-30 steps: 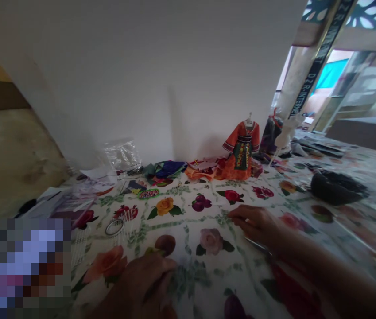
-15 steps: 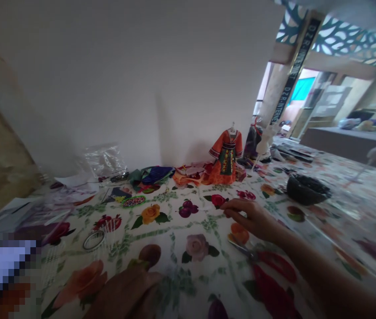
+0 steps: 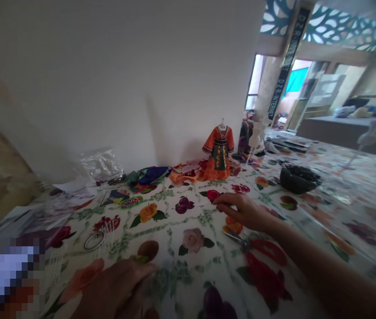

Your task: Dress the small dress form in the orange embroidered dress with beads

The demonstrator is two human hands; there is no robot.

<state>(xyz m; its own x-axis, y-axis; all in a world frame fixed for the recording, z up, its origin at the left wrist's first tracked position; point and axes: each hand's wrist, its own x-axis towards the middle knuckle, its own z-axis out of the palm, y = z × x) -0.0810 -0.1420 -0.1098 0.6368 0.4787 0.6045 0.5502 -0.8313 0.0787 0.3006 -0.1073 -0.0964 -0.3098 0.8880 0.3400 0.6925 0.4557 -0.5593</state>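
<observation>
My right hand is held over the middle of the table, thumb and fingers pinched together. A thin pale line, perhaps a needle or thread, runs left from its fingertips; its kind is too faint to tell. Low in the foreground, my left hand is dim and blurred, with its fingers drawn together pointing right; whatever they grip is hidden. Red-handled scissors lie with blades parted just below my right wrist. A flowered and fruit-patterned tablecloth lies under both hands.
A small orange dress on a stand is by the wall, beside folded fabrics. To the right are a dark bowl and white mini mannequins. A silvery ring, beaded oval and plastic bag lie left.
The view has shifted a little, so things on the table appear farther left and higher. My right hand stays near the scissors, its pinch kept; the pale line at its fingertips now shows.
</observation>
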